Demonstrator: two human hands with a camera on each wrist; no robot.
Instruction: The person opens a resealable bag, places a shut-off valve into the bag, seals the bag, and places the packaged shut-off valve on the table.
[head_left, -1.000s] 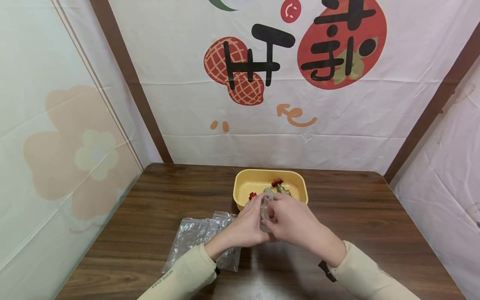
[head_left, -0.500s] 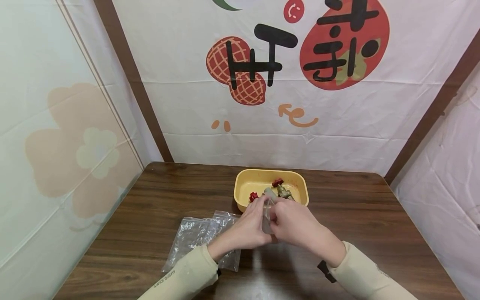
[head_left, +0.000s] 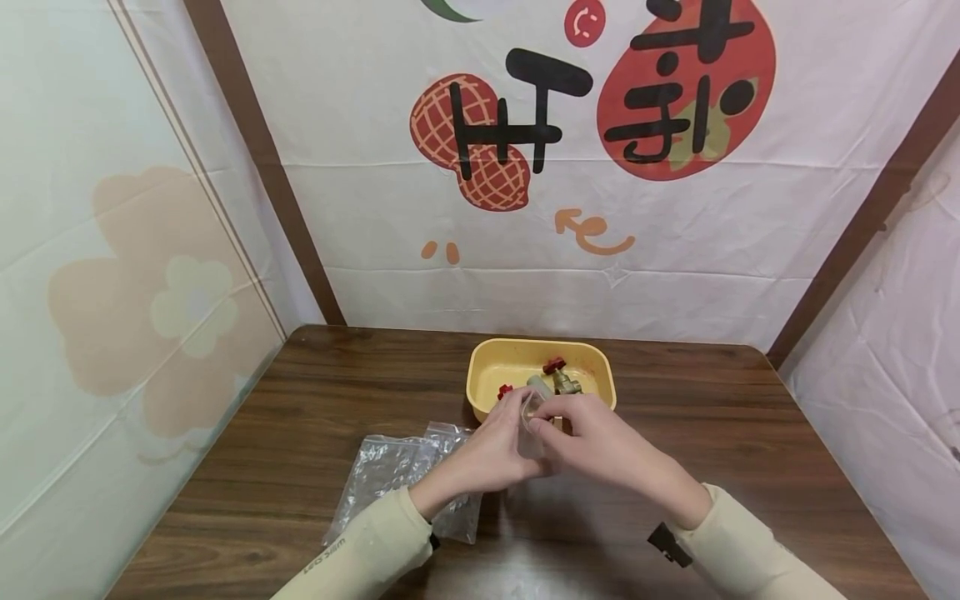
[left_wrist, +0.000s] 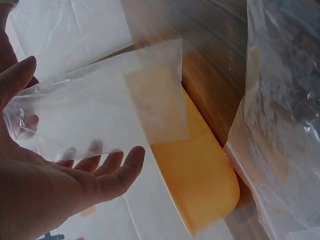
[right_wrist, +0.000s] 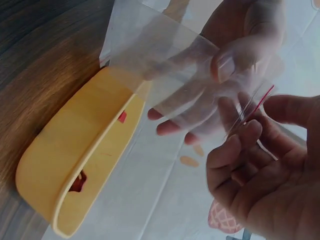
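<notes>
A clear zip bag [head_left: 531, 443] hangs between both hands, over the near side of a yellow tray [head_left: 480, 375]. My left hand [head_left: 491, 450] holds the bag between thumb and spread fingers; the fingers show through the film [left_wrist: 100, 110] in the left wrist view. My right hand [head_left: 588, 429] pinches the bag's mouth between thumb and fingertips, beside the red zip line [right_wrist: 265, 98] in the right wrist view. Inside the tray lies a brass valve with a red handle [head_left: 555, 365], and a second red handle [head_left: 505, 390] shows at the left.
Flat clear zip bags [head_left: 390, 475] lie on the brown wooden table [head_left: 705, 433], left of the tray and partly under my left forearm. A printed cloth [head_left: 420, 300] hangs behind the table, with more cloth at both sides.
The right fingers, curled closer against the bag half a second ago, now pinch its mouth from slightly farther right. The left hand has hardly moved. The tray and the flat bags stay put.
</notes>
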